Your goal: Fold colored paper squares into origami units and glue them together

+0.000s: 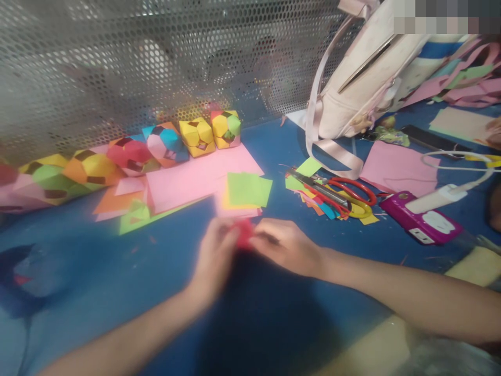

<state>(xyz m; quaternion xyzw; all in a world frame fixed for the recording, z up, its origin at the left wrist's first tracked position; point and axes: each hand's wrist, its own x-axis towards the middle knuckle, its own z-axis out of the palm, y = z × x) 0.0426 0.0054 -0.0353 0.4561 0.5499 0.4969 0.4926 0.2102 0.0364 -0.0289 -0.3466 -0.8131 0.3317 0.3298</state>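
Observation:
Between my two hands is a small piece of red paper [245, 233], blurred, so its folds cannot be made out. My left hand [217, 245] pinches its left side with thumb and fingers. On the right side, my right hand [287, 243] grips the paper with closed fingers. Just beyond the hands lie green paper squares [249, 190] on top of yellow and pink ones. Behind them, larger pink sheets [183, 180] spread over the blue table [164, 271].
Folded paper balls [197, 137] line the perforated metal panel [188, 57]. To the right are red-handled scissors [354, 189] on paper scraps, a purple device [422, 218] with a white plug and cable, a pink sheet [399, 167] and a pale bag [352, 83]. Another person's hand [493, 133] shows at the right edge.

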